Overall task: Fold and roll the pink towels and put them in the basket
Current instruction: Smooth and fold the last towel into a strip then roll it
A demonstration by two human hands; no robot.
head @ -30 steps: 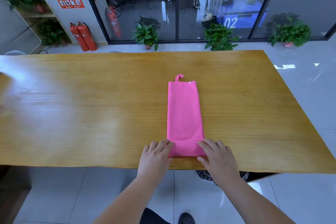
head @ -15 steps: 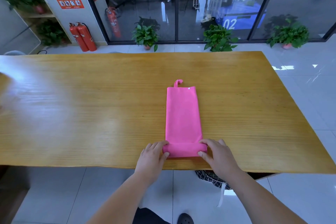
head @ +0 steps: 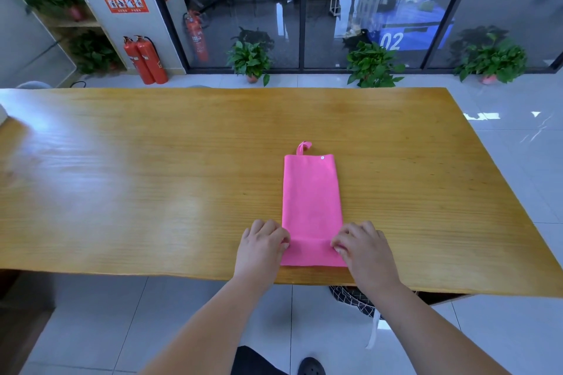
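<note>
Lengthwise on the wooden worktop (head: pixel 152 176) lies the pink towel (head: pixel 310 198), folded into a narrow strip that runs away from the person. It sits right of the middle, with its near end just short of the worktop's front edge. A small loop (head: pixel 303 148) sticks out from the far end, and a pale round stud (head: pixel 322 158) shows at the far right corner. The near end is turned over onto the strip, forming a short band whose edge crosses the towel between the two hands.

The left hand (head: pixel 264 243) is at the band's left side, its fingers (head: pixel 281 237) curled and closed on the cloth's edge. The right hand (head: pixel 362 245) mirrors it at the right side, fingers (head: pixel 338 245) bent with their tips gripping the band's edge. Both forearms reach in from below.

Under the front edge of the worktop, below the right forearm, a dark net-patterned thing (head: pixel 353 298) with a white strap pokes out; whether it is the basket cannot be told. Beyond the worktop, three potted plants (head: pixel 373 65) stand on the tiled floor along a glass wall, and two red fire extinguishers (head: pixel 146 59) stand at a pillar on the left.
</note>
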